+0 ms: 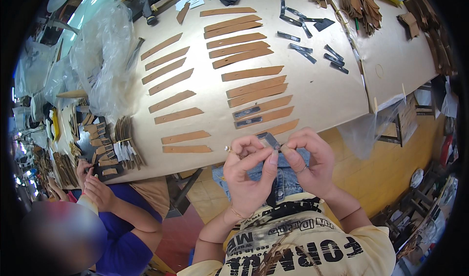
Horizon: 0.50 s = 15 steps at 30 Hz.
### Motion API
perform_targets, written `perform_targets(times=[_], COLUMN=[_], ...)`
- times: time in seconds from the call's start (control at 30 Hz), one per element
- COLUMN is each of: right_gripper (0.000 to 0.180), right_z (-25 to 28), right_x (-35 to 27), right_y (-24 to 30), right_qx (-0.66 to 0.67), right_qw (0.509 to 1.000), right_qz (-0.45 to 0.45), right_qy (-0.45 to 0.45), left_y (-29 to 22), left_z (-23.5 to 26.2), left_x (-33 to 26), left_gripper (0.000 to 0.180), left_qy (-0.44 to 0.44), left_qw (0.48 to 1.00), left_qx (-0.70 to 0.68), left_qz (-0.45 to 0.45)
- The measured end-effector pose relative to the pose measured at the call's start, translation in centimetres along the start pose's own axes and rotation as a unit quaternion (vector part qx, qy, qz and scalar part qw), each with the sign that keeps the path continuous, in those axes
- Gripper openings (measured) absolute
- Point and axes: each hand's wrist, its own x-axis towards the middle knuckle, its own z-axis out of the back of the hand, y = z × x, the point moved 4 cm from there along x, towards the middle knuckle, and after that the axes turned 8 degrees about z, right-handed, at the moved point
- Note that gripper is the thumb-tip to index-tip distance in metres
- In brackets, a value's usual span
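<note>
Yellow tiled floor [373,161], pale table [327,97]

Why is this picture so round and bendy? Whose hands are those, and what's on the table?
There's no robot here, just a person. A wide fisheye camera on their head looks down; its lens makes straight edges bend. Their bare left hand pinches a small, dark, shiny strip, and their bare right hand has its fingertips at the strip's end. On the tan table lie rows of flat brown strips with slanted ends, plus short, shiny black strips farther off. The blue-sleeved person at left is someone else.
</note>
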Motion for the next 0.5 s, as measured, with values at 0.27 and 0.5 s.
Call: perform_targets(times=[0.27,0.5], right_gripper=[0.008,0.010], right_z=[-0.5,1.0], right_x=[-0.1,-0.3], right_y=[-0.8,-1.5], right_qx=[0.133,0.092], right_qw=[0.987,0.990], right_qz=[-0.094,-0.072], right_qy=[0.013,-0.078], left_y=[0.1,0.1], left_z=[0.1,0.0], left_x=[0.3,0.7], left_gripper=[0.016,0.014], left_qy=[-0.004,-0.030], left_qw=[1.000,0.994], left_qx=[0.016,0.103], left_qz=[0.016,-0.013])
